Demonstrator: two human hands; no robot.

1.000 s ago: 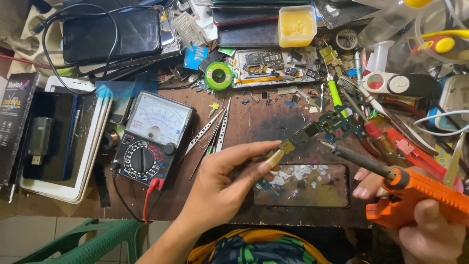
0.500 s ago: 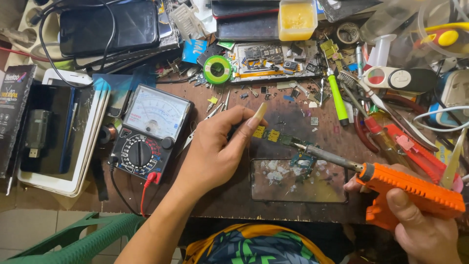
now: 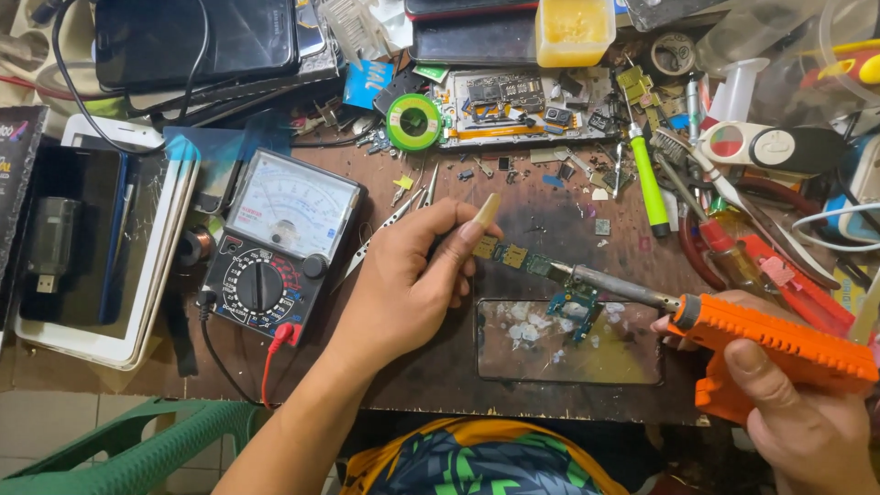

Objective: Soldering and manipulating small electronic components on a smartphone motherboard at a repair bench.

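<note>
Circuit board (image 3: 541, 268), thin and green, sits just beyond the fingertips of the left hand (image 3: 412, 284), whose fingers are curled nearly closed, pinching its near end against the brown bench (image 3: 440, 367). Left of that hand sits an analog multimeter (image 3: 275, 252). The board looks light, stiff and fragile, best gripped by its bare edges, away from the tiny parts. Rightward, the soldering iron (image 3: 733, 335) meets the board's far end above a dark glass panel (image 3: 568, 341). The right hand (image 3: 807, 422) wraps fully around the orange grip.
</note>
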